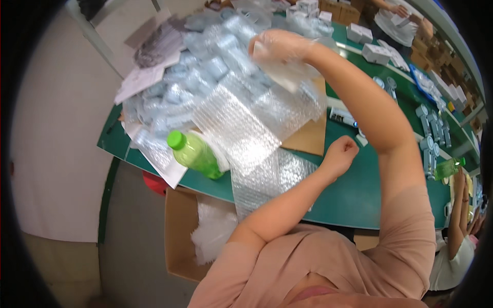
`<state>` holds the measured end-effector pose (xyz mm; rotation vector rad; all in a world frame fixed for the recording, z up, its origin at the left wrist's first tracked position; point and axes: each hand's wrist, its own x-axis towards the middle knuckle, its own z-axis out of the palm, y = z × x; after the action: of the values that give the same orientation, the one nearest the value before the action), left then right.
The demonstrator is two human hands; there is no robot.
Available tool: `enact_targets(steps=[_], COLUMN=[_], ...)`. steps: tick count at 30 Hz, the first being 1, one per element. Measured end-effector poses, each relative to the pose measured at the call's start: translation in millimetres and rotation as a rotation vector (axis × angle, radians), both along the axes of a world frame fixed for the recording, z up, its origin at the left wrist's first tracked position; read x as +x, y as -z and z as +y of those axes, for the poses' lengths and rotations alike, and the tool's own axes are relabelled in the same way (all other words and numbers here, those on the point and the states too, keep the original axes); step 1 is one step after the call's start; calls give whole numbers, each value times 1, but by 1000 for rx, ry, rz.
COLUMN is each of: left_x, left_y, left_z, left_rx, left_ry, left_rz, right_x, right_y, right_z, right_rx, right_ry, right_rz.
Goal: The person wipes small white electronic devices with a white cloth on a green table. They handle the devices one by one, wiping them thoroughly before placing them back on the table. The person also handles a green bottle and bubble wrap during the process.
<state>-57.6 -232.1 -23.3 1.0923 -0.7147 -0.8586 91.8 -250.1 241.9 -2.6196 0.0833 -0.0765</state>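
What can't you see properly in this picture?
Head view only:
- What the right hand grips: blurred, wrapped in a clear bag.
- The left hand is a closed fist; its palm is hidden.
- The pile of wrapped items: the bubble wrap hides what they are.
- The cardboard box under the table: partly covered by the arm.

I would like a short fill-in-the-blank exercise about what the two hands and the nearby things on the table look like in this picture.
1. The right hand, stretched out over the pile, wears a thin clear ____.
2. The left hand is closed into a ____ above the green table.
3. The bottle lying by the bubble wrap has a ____ cap.
4. Under the table edge stands an open cardboard ____.

Missing words: glove; fist; green; box
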Motion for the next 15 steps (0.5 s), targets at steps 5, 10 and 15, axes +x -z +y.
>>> enact_targets(steps=[5,10,15], left_x=[-28,-71,-85], left_y=[-16,-19,2], left_z=[22,44,47], left_rx=[118,-87,26], left_ry=[135,105,156], left_rz=[-868,-903,-781], right_x=[-94,-131,-129], right_y=[48,117,167], right_z=[49,56,71], right_rx=[-403,-366,57], right_ry=[-376,-361,27], right_rz=[554,607,437])
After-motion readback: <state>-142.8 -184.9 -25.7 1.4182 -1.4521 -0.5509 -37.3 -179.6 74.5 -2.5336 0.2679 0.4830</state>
